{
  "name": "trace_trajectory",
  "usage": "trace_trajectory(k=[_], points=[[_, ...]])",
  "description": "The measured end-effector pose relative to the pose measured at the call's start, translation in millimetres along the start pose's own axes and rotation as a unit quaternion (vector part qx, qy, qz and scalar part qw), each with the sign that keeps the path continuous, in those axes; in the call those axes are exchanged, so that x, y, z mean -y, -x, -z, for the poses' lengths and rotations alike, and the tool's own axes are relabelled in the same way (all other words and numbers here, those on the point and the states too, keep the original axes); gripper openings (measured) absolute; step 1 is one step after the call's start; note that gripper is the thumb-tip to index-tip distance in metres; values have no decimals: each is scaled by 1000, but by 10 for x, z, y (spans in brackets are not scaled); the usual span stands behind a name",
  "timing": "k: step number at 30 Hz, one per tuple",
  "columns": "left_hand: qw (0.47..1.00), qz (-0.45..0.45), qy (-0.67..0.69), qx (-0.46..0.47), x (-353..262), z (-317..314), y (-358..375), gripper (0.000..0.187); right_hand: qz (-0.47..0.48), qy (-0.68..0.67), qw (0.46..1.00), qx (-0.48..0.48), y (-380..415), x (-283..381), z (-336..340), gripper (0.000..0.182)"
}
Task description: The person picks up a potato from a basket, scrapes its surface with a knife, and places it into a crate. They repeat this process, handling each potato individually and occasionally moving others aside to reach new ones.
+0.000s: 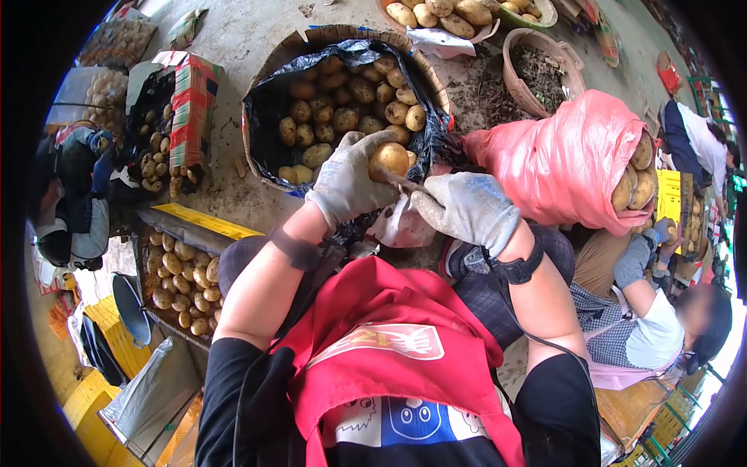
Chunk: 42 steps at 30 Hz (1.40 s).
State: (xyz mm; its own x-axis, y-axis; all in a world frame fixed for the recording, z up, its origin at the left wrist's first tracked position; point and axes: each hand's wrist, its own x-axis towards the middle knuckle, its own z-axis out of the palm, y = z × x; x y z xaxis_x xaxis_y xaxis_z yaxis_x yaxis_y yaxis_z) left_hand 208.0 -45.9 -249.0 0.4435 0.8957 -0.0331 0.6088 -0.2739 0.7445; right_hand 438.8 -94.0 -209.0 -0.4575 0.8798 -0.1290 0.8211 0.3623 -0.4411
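**One potato in hand, a basketful waiting**

Seated over a red apron (389, 366), both hands gloved. Left hand (348, 180) wrapped around a potato (391, 158), grip clamped on it, thumb and fingers curled over its near side. Right hand (467, 208) closed on a thin blade or scraper (397, 182), only its narrow tip showing, laid against the lower edge of the potato. Held up in the air, just above the near rim of the basket (311, 39) lined with black plastic.

Judged by the look of it: this potato seems barely begun or only part worked; surface pale yellow and smooth where visible, but impossible to say how much skin is already off, the glove hiding most of it.

Plenty left, apparently. Basket holding many brownish potatoes, looking untouched. More in a crate (180, 289) by the left knee, more in a patterned box (194, 101) further left, more spilling from the mouth of a pink sack (560, 163) on the right. Paler potatoes in a bowl (482, 33) at the top, possibly finished ones, though not certain. A pale bag (401, 226) lying below the hands, contents unclear.

Another person (646, 311) seated at the right, gloved hand low, busy separately.
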Motion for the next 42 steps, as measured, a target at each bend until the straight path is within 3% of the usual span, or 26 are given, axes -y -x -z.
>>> trace_trajectory(k=[2, 4, 6, 10, 12, 13, 15, 17, 21, 23, 24, 26, 27, 28, 30, 32, 33, 35, 37, 39, 40, 42], points=[[1000, 0, -4, 11, 39, 51, -3, 77, -29, -86, 996, -19, -15, -20, 128, 39], [994, 15, 102, 22, 111, 189, 18, 79, -48, -117, 987, -97, -20, -78, 213, 38], [918, 137, 366, 67, 5, 539, 109, 88, -80, -103, 982, -136, -15, -169, 247, 32], [945, 154, 286, -27, 276, 1407, 662, 83, -88, -83, 978, -172, 35, -293, 200, 30], [915, 247, 295, -120, 465, 1720, 1159, 73, -87, -78, 979, -168, 72, -271, 214, 30], [916, 253, 268, -158, 765, 1784, 1509, 68, -91, -85, 978, -167, 91, -261, 227, 30], [979, 154, -30, -133, 1449, 1833, 2331, 58, -91, -76, 985, -128, 116, -253, 257, 26], [952, 119, -278, -42, 1742, 1752, 3077, 55, -93, -76, 984, -130, 118, -275, 249, 26], [940, 309, -143, -5, 2279, 1431, 4444, 49, -92, -75, 984, -131, 81, -315, 228, 26], [863, 221, -388, 237, 2857, 1410, 5047, 34, -87, -69, 986, -128, 44, -313, 237, 25], [862, 221, -388, 240, 2772, 1451, 4917, 34, -89, -70, 985, -127, 19, -297, 246, 25], [807, 463, -347, 119, 2447, 1621, 4319, 49, -84, -82, 984, -130, -24, -262, 254, 24], [827, 393, -376, 140, 2587, 1774, 3981, 50, -87, -83, 984, -129, -52, -253, 255, 24], [854, 368, -358, 87, 2517, 1900, 3548, 46, -86, -71, 985, -129, -73, -242, 250, 25], [934, 278, -221, -45, 2185, 2039, 2397, 39, -88, -62, 986, -126, -106, -237, 237, 26], [974, 205, -75, -60, 1841, 2015, 1330, 34, -89, -54, 988, -115, -152, -250, 222, 25], [895, 355, 247, -110, 1574, 1856, 815, 33, -93, -56, 988, -113, -173, -256, 212, 25], [925, 331, 181, 45, 1434, 1646, 65, 36, -97, -61, 987, -112, -219, -268, 194, 26], [945, 237, 102, 199, 1704, 1224, -443, 37, -108, -66, 986, -107, -271, -266, 199, 25], [916, 203, -90, 333, 2000, 779, -773, 49, -130, -60, 987, -77, -296, -275, 235, 23], [914, 203, -86, 341, 2076, 585, -876, 49, -137, -61, 986, -71, -306, -297, 228, 23], [726, 181, -329, 576, 2207, 250, -1003, 60, -115, -78, 986, -96, -332, -351, 210, 23]])
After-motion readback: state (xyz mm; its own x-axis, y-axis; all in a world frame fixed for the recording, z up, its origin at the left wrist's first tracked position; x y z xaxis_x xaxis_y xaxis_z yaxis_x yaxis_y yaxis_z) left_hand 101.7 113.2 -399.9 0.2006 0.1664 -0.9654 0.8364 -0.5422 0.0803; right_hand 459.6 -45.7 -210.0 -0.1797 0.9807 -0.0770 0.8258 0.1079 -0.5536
